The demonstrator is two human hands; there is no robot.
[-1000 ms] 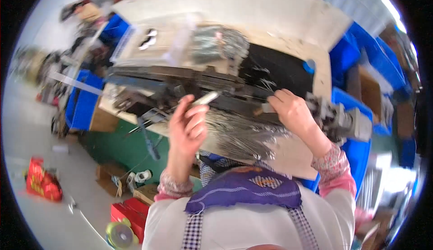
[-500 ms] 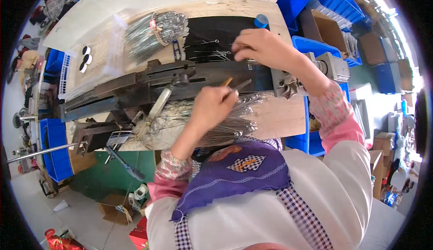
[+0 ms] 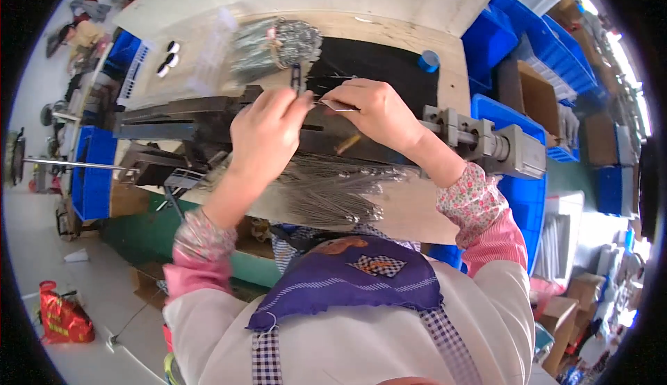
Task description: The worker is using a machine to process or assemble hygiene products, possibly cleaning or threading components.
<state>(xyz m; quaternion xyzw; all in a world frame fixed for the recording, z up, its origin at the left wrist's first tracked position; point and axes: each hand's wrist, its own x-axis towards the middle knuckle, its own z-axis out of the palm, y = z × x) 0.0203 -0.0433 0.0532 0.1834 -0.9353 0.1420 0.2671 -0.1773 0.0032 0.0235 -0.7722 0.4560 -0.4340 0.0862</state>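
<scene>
Over the long dark metal fixture, my hands are drawn close together. My left hand has its fingers pinched at the tips; what lies in them is too small to make out. My right hand is closed on a thin, shiny metal piece that points toward the left fingertips. Near me, below both hands, lies a loose pile of thin metal wires, several with looped ends. Behind the hands a black mat carries a few wires. A short yellowish stick rests on the fixture.
A tied bundle of looped wires lies at the back, beside a clear plastic tray. A blue tape roll stands on the mat's far right corner. A grey metal cylinder unit juts out at right, over blue bins.
My right hand has come left and nearer, away from the mat. My left hand has moved left and farther from me. The two hands now meet over the fixture.
</scene>
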